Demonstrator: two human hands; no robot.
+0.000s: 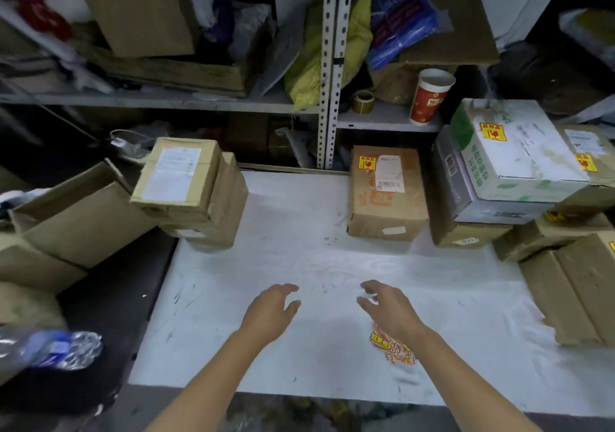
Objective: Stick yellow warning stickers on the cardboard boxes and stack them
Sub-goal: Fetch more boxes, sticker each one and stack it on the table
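Two bare hands are held over the white table (299,248): the left hand (271,311) and the right hand (389,308) are both empty, fingers loosely apart and slightly curled. The loose pile of yellow warning stickers (397,353) lies on the table just beneath the right wrist, on the near side of its fingertips. The right hand is therefore much the nearer, and would probably have to draw back toward the body to reach it. The unlabelled cardboard boxes (178,173) stand stacked at far left, ahead of the left hand. A stickered box (386,195) sits far centre-right, beside the labelled stack (519,152).
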